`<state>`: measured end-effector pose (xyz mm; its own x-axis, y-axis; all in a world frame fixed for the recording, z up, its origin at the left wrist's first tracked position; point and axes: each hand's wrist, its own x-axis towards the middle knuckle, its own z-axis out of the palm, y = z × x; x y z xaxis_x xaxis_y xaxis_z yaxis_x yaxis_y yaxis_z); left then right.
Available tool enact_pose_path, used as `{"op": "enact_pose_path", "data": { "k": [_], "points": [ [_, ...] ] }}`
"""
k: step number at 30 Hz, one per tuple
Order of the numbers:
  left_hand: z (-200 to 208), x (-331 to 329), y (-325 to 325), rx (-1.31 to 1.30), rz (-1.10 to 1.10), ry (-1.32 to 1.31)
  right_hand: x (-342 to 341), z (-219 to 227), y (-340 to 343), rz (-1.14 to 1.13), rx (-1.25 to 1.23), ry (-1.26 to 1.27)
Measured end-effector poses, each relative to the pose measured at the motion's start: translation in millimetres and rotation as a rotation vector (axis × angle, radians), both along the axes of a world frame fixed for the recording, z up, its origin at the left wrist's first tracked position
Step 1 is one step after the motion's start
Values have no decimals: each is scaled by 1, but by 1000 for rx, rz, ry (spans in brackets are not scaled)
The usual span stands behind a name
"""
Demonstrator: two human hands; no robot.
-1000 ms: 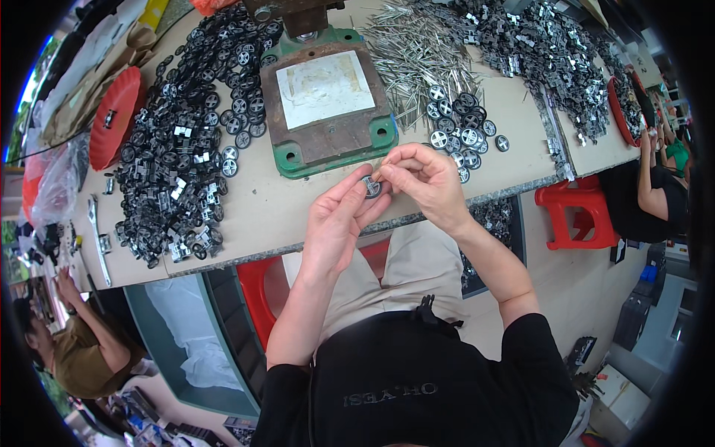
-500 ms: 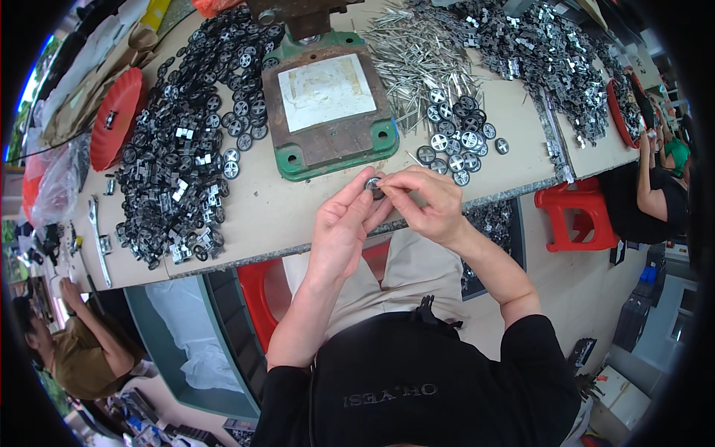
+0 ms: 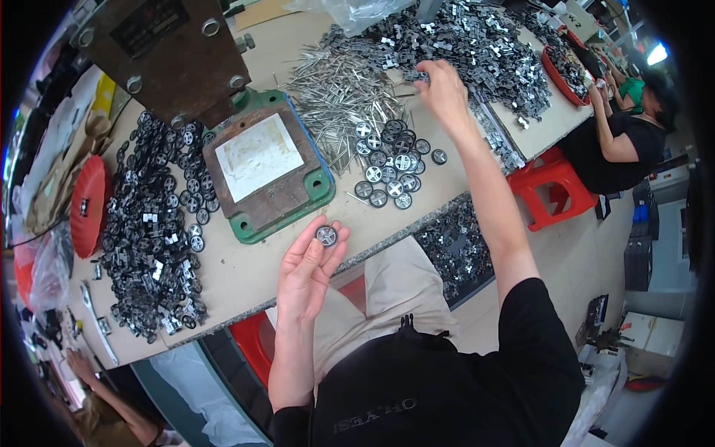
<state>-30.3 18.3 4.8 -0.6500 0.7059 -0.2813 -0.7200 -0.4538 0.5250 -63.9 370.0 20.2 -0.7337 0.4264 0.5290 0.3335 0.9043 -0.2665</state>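
In my left hand [image 3: 305, 272] a small black toy wheel [image 3: 326, 236] with silver spokes is held between thumb and fingers, its spoked face up, over the table's front edge. My right arm is stretched out to the far right. At the edge of a heap of small black and silver chassis pieces [image 3: 477, 48], my right hand [image 3: 445, 97] has its thumb and fingers pinched on a small dark chassis piece [image 3: 415, 76]. Below that hand lies a cluster of loose wheels [image 3: 389, 164], beside a pile of thin metal pins [image 3: 331, 97].
A green-based press [image 3: 287, 212] with a white pad stands left of centre. Wheeled assemblies [image 3: 141, 261] are heaped at the left, near a red dish [image 3: 88, 205] and a wrench [image 3: 97, 324]. A red stool [image 3: 551, 190] and a co-worker [image 3: 614, 123] are at the right.
My right hand has left the wheel in my left hand and reached far right to the chassis heap. My left hand still holds the wheel. The whole view has shifted.
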Motion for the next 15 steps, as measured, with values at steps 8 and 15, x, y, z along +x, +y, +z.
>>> {"op": "enact_pose_path", "data": {
  "k": [8, 15],
  "points": [
    [-1, -1, 3, -35, -10, 24, 17, -8, 39, -41, -168, -135],
    [-3, 1, 0, -50, -7, 53, 46, 5, 23, 132, -264, -199]
  ]
}}
